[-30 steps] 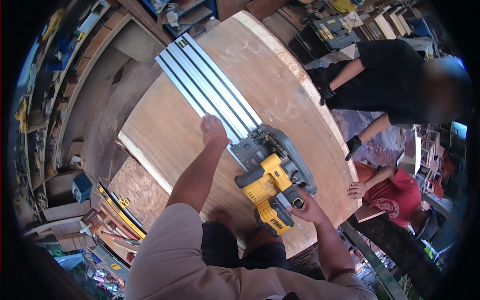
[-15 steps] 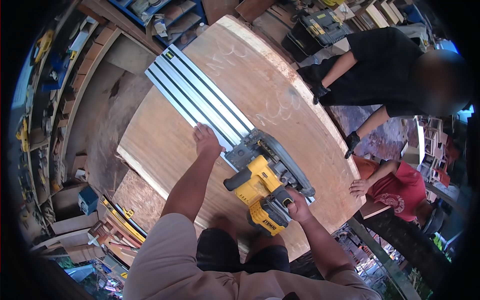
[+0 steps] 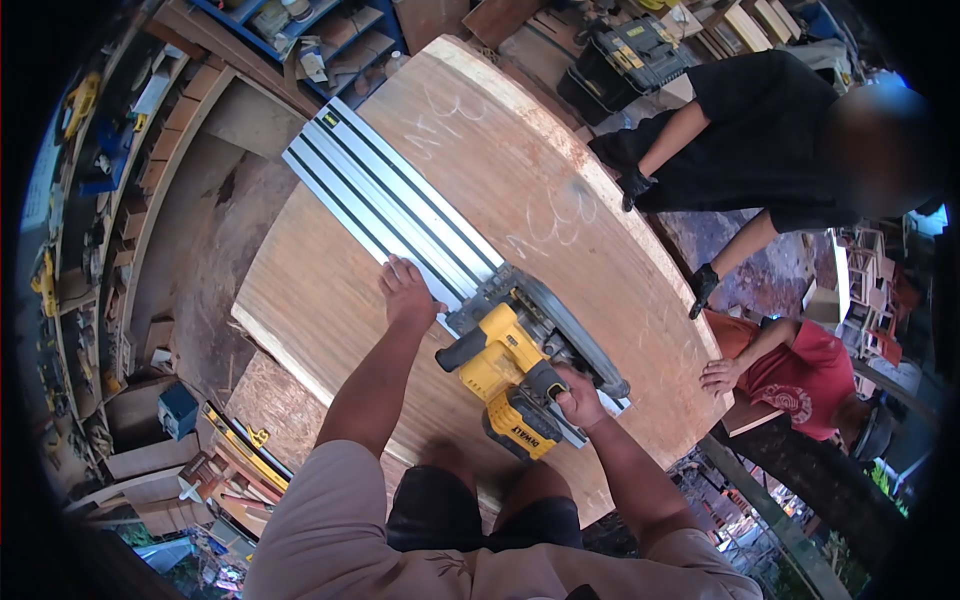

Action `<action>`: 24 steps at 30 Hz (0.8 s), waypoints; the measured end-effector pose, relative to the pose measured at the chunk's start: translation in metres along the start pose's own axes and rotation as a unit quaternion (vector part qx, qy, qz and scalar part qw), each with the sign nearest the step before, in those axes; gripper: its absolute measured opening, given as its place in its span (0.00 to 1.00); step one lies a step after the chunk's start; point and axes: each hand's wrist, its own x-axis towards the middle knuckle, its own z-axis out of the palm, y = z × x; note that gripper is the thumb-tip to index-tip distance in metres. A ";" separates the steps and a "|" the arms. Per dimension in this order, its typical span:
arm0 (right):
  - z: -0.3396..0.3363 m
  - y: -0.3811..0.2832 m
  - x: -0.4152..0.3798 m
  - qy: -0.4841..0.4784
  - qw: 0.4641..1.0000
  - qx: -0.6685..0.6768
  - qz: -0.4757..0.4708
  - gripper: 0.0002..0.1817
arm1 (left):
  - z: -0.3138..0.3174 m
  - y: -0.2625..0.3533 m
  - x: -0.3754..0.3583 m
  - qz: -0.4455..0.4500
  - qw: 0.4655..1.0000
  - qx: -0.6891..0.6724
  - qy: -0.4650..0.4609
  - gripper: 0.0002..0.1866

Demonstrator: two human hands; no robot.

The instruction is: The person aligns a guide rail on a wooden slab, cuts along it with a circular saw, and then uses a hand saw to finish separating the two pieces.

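A yellow and black track saw [image 3: 497, 362] sits on a silver guide rail [image 3: 385, 190] with dark strips. The rail lies across a large wooden slab [image 3: 590, 290] marked with chalk-like writing. My right hand [image 3: 580, 397] is wrapped round the saw's rear handle, thumb on top. My left hand [image 3: 407, 290] rests on the near edge of the rail, just ahead of the saw, with fingers stretched out and thumb apart. The saw's blade is hidden under its dark guard [image 3: 575, 335].
A person in black gloves [image 3: 705, 285] stands at the slab's far edge. Beside them, a person in a red shirt [image 3: 810, 375] has a hand on the slab's corner. Shelves [image 3: 140, 220] line the left. A black toolbox [image 3: 635, 55] stands behind; levels [image 3: 250, 445] lie lower left.
The saw and my right hand have moved slightly up and left along the rail. My left hand stays on the rail's edge. The view has shifted a little.
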 end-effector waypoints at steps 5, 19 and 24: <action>0.002 -0.004 0.016 -0.004 1.000 0.005 -0.030 0.37 | 0.005 -0.007 -0.007 0.017 0.999 -0.012 0.030 0.61; 0.036 -0.047 0.060 0.014 0.997 -0.047 0.060 0.31 | 0.020 -0.104 0.062 0.126 0.978 -0.124 0.110 0.44; 0.067 -0.116 0.129 -0.011 0.992 -0.092 0.084 0.29 | -0.079 -0.149 0.069 0.097 0.994 -0.054 0.021 0.43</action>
